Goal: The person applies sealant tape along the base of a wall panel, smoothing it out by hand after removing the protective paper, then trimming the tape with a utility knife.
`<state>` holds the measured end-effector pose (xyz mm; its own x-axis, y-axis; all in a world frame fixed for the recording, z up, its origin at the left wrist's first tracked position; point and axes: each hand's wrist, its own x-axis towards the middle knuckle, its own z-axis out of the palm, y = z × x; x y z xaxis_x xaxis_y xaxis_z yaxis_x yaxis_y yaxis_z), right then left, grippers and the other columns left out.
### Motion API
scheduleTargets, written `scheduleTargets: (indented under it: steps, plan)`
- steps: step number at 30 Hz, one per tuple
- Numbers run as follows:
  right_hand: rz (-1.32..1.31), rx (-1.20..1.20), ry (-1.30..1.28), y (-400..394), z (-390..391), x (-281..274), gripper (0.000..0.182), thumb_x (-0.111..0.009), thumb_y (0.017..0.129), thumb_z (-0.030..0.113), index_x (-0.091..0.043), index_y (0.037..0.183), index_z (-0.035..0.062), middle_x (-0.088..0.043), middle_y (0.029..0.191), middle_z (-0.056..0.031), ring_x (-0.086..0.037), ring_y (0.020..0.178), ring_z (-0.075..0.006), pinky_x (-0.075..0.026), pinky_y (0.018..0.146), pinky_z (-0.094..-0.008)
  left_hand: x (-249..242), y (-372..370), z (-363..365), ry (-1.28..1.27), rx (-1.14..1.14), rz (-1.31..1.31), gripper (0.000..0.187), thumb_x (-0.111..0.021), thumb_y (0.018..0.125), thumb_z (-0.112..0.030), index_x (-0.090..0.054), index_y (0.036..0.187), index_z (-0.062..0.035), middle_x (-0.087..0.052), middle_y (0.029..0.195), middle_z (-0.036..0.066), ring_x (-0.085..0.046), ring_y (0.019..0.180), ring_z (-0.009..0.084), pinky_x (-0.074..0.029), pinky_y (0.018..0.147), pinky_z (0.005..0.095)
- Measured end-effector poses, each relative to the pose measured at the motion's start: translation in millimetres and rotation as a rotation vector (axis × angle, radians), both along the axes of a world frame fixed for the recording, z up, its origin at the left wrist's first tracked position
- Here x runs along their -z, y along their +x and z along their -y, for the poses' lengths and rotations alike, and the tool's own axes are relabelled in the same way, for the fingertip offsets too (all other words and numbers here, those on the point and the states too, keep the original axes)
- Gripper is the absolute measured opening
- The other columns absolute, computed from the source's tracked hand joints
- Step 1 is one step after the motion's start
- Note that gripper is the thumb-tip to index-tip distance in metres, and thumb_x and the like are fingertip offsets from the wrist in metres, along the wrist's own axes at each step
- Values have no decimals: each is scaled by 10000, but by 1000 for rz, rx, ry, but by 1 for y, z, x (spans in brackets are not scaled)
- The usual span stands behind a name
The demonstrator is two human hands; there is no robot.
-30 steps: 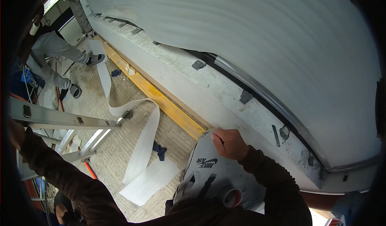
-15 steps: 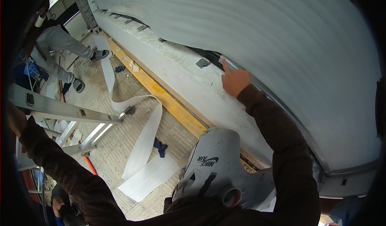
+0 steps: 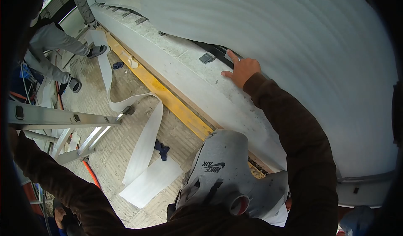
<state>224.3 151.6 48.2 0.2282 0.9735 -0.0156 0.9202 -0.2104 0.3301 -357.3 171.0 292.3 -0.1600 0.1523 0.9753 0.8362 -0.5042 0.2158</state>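
Observation:
My right hand [image 3: 244, 71] reaches to the lower edge of a large white sheet [image 3: 302, 51], its index finger laid on the dark strip [image 3: 219, 52] under that edge. The thumb sticks out apart over the white ledge [image 3: 184, 68], and no object shows in this hand. A small grey block [image 3: 206, 58] sits on the ledge to the left of the fingers. At the far left, my left hand [image 3: 13, 137] is in shadow beside the aluminium ladder [image 3: 50, 116]; its fingers are hidden.
A yellow beam [image 3: 168, 97] runs along the ledge's foot. On the floor, a long white strip [image 3: 145, 145] curls near dark blue cloth [image 3: 162, 150]. Another person [image 3: 58, 40] in grey trousers stands at upper left. A tape roll [image 3: 239, 204] lies against my waist.
My right hand has shifted slightly left, and its thumb has spread away from the index finger. My view has moved a little, and my left hand has slipped further into shadow.

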Motion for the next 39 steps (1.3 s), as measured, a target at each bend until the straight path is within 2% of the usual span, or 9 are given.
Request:
scheduleTargets:
  steps: [6, 11, 12, 15, 23, 25, 32, 36, 39]
  plan:
    - [29, 12, -5, -2, -15, 4, 918, -495, 853, 757, -272, 1563, 219, -609, 612, -10, -596, 547, -176, -453, 529, -326, -1, 13, 1, -7, 156, 71, 557, -619, 885, -363, -643, 1196, 98, -583, 1280, 289, -576, 1112, 331, -416, 1019, 464]
    - [53, -26, -22, -6, 3, -2, 971, -485, 839, 776, -242, 1571, 186, -580, 580, -8, -575, 517, -174, -423, 498, -333, 1, 38, 11, -43, 193, 240, 769, -700, 846, -322, -426, 1374, 166, -491, 1382, 320, -552, 1180, 368, -408, 1050, 467]
    - [75, -37, -18, -3, 5, 1, 992, -489, 829, 784, -227, 1574, 183, -571, 569, -5, -559, 495, -172, -417, 487, -333, 1, 41, 9, 81, 180, 183, 780, -697, 851, -286, -381, 1406, 162, -453, 1420, 322, -533, 1224, 374, -410, 1056, 456]
    - [123, -46, -3, 2, 6, 5, 1022, -500, 817, 791, -205, 1580, 178, -554, 545, 1, -540, 467, -169, -418, 481, -329, 2, 39, 12, -23, 239, 247, 795, -696, 851, -268, -348, 1429, 153, -450, 1426, 319, -536, 1222, 373, -415, 1050, 451]
    - [99, 58, -44, -10, -8, 7, 1095, -532, 787, 803, -188, 1579, 130, -562, 549, -11, -545, 467, -167, -437, 499, -326, 1, 39, 14, -22, 148, 221, 761, -708, 830, -276, -420, 1369, 178, -481, 1384, 335, -555, 1184, 367, -426, 1028, 449]
    - [32, 7, 24, -14, -5, 10, 1123, -538, 780, 808, -182, 1575, 99, -585, 570, -22, -558, 482, -171, -439, 502, -326, -1, 49, 24, -193, 101, 345, 741, -712, 822, -276, -451, 1347, 177, -478, 1381, 348, -553, 1185, 376, -421, 1033, 454]
    - [84, -43, -58, -10, -8, 5, 1130, -526, 786, 811, -175, 1573, 80, -616, 605, -26, -586, 526, -181, -443, 522, -313, 7, 51, 14, 113, 153, 101, 769, -674, 857, -245, -341, 1440, 130, -459, 1389, 338, -551, 1175, 373, -440, 1012, 458]
    - [74, 24, -87, -14, -6, 5, 1117, -509, 790, 818, -155, 1582, 115, -629, 624, -24, -608, 549, -183, -451, 536, -318, 1, 42, 21, -102, 187, 167, 717, -685, 869, -249, -396, 1385, 157, -516, 1323, 325, -585, 1103, 332, -479, 956, 422]
    - [83, -7, -106, -4, -5, 25, 1100, -552, 776, 811, -139, 1591, 199, -666, 692, -19, -642, 556, -199, -532, 531, -355, 5, 26, 4, 34, 213, 131, 718, -690, 887, -282, -406, 1370, 168, -523, 1316, 324, -594, 1082, 325, -485, 947, 419]
